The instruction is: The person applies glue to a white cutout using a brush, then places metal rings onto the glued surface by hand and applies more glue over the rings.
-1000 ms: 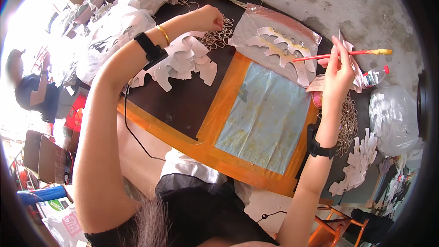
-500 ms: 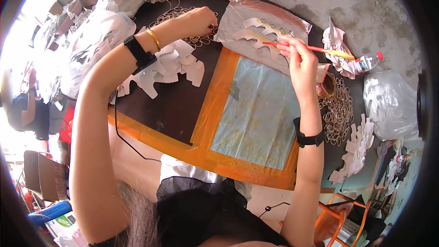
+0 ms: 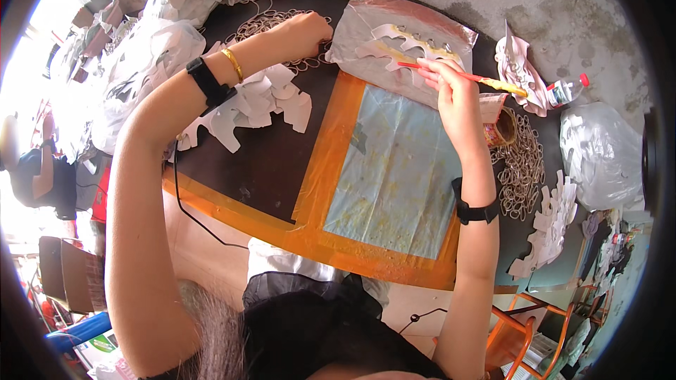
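Note:
My left hand (image 3: 310, 34) is closed at the edge of a heap of metal rings (image 3: 271, 23); its fingertips are mostly hidden, and I cannot make out what they hold. In my right hand (image 3: 454, 88) is a thin red stick (image 3: 481, 79), its right end coated yellow. Its left end points at the nearer of two pale scalloped pieces (image 3: 380, 51), which lie on a silvery sheet (image 3: 348, 36). Yellow smears and small metal rings show along the farther scalloped piece (image 3: 415, 41).
White cut pieces (image 3: 264, 102) lie piled under my left forearm. Right of my right wrist are a tipped round container (image 3: 503, 129) and more metal rings (image 3: 520, 169). A bluish sheet (image 3: 394, 169) is taped before me. A bottle (image 3: 567, 90) lies by the wall.
My right hand has shifted slightly left and down with the red stick. My left hand stays at the heap of rings, nearly unmoved.

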The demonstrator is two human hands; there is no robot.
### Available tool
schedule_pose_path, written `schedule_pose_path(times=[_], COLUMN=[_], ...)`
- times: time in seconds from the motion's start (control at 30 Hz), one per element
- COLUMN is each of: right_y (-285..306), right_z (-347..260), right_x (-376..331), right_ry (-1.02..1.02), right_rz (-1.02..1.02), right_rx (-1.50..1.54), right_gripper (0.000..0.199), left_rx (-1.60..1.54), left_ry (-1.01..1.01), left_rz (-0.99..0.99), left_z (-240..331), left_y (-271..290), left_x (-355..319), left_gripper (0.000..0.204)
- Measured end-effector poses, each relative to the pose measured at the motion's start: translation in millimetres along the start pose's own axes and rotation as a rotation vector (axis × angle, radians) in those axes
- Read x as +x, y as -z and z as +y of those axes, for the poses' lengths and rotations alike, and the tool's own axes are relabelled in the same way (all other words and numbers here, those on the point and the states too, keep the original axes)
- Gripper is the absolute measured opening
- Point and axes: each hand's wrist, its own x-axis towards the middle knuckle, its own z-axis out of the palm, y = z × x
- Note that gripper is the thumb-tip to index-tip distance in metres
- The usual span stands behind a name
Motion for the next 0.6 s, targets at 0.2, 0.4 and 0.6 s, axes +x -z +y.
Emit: schedule_pose_path(times=[0.2, 0.4, 0.6], right_y=[3.4, 1.5, 3.3], right_z=[4.8, -0.7, 1.2], right_x=[-0.6, 1.5, -0.3], right_ry=[-0.006, -0.022, -0.012], right_rz=[0.019, 0.029, 0.045], right_rx=[-0.008, -0.03, -0.012], right_gripper=[0.031, 0.029, 0.029], left_rx=[-0.107, -0.187, -0.457], left_ry=[-0.059, -0.075, 0.061], left_rz=[0.181, 0.053, -0.163], left_z=[-9.8, -1.4, 55.9], left_y=[-1.2, 35.5, 40.6], left_x=[6.0, 49.8, 109.0], left_gripper=[0.024, 0.019, 0.008])
